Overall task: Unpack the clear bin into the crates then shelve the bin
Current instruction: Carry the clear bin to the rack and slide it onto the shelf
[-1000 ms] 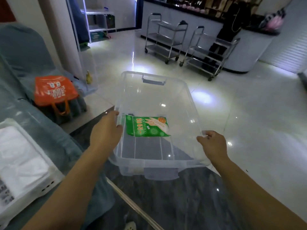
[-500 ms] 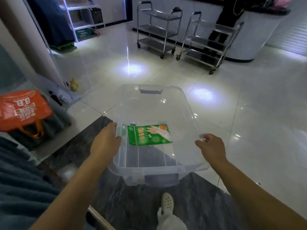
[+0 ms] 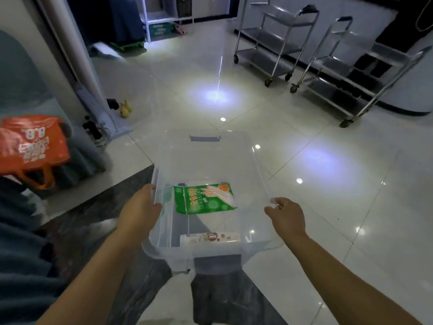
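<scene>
**Bin carried out over open floor, two items riding inside**

Bin [image 3: 206, 160], clear and lidless, is held level in the air by both hands. The left hand [image 3: 140, 207] wraps over the left rim near the near corner, fingers curled onto the edge. The right hand [image 3: 287, 215] grips the right rim opposite, thumb and fingers closed on the lip. The bin touches nothing else; white floor tiles [image 3: 328, 160] and a dark slab [image 3: 112, 202] show through its walls.

Inside, a green packet [image 3: 203, 198] lies flat on the bottom toward the left wall. A white carton [image 3: 209, 238] now lies against the near wall; a second ago only the green packet showed, so the carton has probably slid into view as the bin tipped or the head dropped.

Over the last second the view has swung away from the covered furniture at the left. The orange bag [image 3: 30, 148] has slipped toward the left edge, and the steel trolleys [image 3: 328, 55] and far shelving [image 3: 164, 17] now sit closer ahead. The person appears to be walking the bin across the room.

For the task, that reads as transit: unpacking is not finished, since two items remain, and no crates are in sight. Loose contents may keep sliding while the bin is carried.
</scene>
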`<state>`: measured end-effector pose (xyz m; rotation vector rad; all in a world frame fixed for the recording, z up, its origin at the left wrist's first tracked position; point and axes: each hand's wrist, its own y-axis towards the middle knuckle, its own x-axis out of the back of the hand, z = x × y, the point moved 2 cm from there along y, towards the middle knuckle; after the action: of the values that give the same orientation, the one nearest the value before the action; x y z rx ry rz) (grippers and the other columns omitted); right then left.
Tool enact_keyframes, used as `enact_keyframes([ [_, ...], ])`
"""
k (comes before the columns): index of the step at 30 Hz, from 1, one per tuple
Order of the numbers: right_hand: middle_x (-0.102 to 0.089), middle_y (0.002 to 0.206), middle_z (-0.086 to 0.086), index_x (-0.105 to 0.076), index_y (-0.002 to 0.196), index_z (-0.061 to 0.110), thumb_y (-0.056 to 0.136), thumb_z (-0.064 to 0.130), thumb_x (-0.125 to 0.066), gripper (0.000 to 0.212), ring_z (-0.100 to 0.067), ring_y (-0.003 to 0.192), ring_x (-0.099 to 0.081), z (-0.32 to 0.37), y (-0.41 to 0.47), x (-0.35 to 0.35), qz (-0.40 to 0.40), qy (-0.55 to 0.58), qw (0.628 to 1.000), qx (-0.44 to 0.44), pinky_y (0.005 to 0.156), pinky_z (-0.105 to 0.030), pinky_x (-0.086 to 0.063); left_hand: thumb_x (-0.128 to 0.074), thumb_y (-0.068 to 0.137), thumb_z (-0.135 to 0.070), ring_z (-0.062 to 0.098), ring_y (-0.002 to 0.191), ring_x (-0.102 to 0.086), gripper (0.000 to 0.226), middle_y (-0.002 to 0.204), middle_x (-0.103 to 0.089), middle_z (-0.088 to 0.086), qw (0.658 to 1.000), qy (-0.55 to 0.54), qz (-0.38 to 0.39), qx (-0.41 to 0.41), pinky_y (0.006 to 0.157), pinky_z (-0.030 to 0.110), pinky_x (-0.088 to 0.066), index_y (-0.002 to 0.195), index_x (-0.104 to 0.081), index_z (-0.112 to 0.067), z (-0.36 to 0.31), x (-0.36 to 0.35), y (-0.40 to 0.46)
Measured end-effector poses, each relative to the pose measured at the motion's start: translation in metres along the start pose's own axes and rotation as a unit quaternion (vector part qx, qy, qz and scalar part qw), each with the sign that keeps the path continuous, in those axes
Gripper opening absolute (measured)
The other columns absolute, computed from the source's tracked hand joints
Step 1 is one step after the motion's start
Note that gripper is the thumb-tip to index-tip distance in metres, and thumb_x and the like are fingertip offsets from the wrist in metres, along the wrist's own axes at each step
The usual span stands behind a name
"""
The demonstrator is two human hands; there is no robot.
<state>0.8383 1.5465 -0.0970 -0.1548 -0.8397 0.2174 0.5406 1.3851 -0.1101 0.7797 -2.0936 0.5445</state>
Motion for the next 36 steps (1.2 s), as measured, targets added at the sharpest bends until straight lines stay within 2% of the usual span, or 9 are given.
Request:
enact_keyframes([
  [6, -0.066, 0.091, -0.006, -0.064, 0.115, 0.013, 0.077, 0.021, -0.066, 0.039, -0.022, 0.085, -0.062, 0.054, 0.134, -0.03, -0.016, 0.003, 1.0, -0.012, 0.083, -0.035, -0.05, -0.058, 0.082, -0.016, 0.034, 0.106, -0.058, 0.049, 0.122, -0.06, 0.013, 1.0, 0.0, 0.004, 0.009, 0.085, 0.039, -0.045, 0.128, -0.044, -0.016, -0.028, -0.017, 0.149],
  [10, -0.067, 0.092, -0.005, -0.063, 0.117, 0.014, 0.079, 0.022, -0.064, 0.039, -0.021, 0.086, -0.061, 0.114, 0.224, -0.043, -0.038, 0.008, 0.999, -0.013, 0.082, -0.033, -0.049, -0.059, 0.083, -0.017, 0.033, 0.114, -0.054, 0.055, 0.13, -0.055, 0.013, 1.0, -0.018, 0.014, 0.022, 0.094, 0.04, -0.043, 0.134, -0.037, -0.016, -0.052, -0.014, 0.263],
  [13, -0.065, 0.085, -0.003, -0.063, 0.116, 0.014, 0.079, 0.021, -0.063, 0.038, -0.022, 0.082, -0.062, 0.152, 0.285, -0.048, -0.05, 0.029, 0.998, -0.023, 0.08, -0.034, -0.049, -0.06, 0.083, -0.019, 0.031, 0.113, -0.056, 0.059, 0.13, -0.056, 0.012, 1.0, -0.016, 0.008, 0.006, 0.092, 0.039, -0.045, 0.135, -0.034, -0.017, -0.075, -0.008, 0.341],
  [16, -0.063, 0.078, -0.002, -0.063, 0.116, 0.015, 0.08, 0.02, -0.063, 0.037, -0.022, 0.078, -0.062, 0.179, 0.335, -0.05, -0.064, 0.043, 0.997, -0.023, 0.077, -0.033, -0.05, -0.061, 0.082, -0.018, 0.032, 0.105, -0.059, 0.054, 0.122, -0.06, 0.013, 1.0, -0.014, 0.007, -0.007, 0.084, 0.037, -0.046, 0.13, -0.036, -0.014, -0.096, -0.01, 0.401],
  [19, -0.064, 0.076, -0.002, -0.062, 0.117, 0.016, 0.081, 0.021, -0.062, 0.036, -0.019, 0.073, -0.061, 0.203, 0.398, -0.054, -0.082, 0.046, 0.995, -0.017, 0.072, -0.029, -0.048, -0.063, 0.081, -0.017, 0.032, 0.098, -0.06, 0.048, 0.114, -0.06, 0.014, 1.0, -0.02, 0.006, -0.009, 0.078, 0.032, -0.044, 0.124, -0.042, -0.01, -0.115, -0.021, 0.47],
  [26, -0.062, 0.073, -0.003, -0.062, 0.118, 0.015, 0.082, 0.021, -0.063, 0.037, -0.019, 0.07, -0.061, 0.257, 0.583, -0.075, -0.075, 0.049, 0.996, 0.012, 0.07, -0.029, -0.047, -0.062, 0.082, -0.018, 0.027, 0.09, -0.057, 0.046, 0.109, -0.058, 0.014, 1.0, -0.02, 0.006, -0.015, 0.071, 0.027, -0.038, 0.123, -0.044, -0.008, -0.166, -0.052, 0.64],
  [30, -0.061, 0.073, 0.0, -0.062, 0.117, 0.014, 0.083, 0.02, -0.062, 0.035, -0.017, 0.07, -0.059, 0.305, 0.697, -0.084, -0.049, 0.05, 0.997, 0.036, 0.067, -0.026, -0.042, -0.062, 0.082, -0.017, 0.019, 0.081, -0.049, 0.046, 0.108, -0.057, 0.012, 0.999, -0.025, -0.002, 0.024, 0.07, 0.028, -0.04, 0.123, -0.044, -0.009, -0.202, -0.054, 0.735],
  [36, -0.061, 0.068, 0.0, -0.062, 0.117, 0.015, 0.082, 0.018, -0.062, 0.035, -0.017, 0.069, -0.059, 0.395, 0.838, -0.103, -0.006, 0.035, 0.996, 0.082, 0.067, -0.026, -0.041, -0.065, 0.08, -0.014, 0.019, 0.081, -0.049, 0.045, 0.105, -0.057, 0.01, 0.994, -0.053, -0.041, 0.087, 0.071, 0.029, -0.04, 0.121, -0.045, -0.009, -0.228, -0.044, 0.854],
])
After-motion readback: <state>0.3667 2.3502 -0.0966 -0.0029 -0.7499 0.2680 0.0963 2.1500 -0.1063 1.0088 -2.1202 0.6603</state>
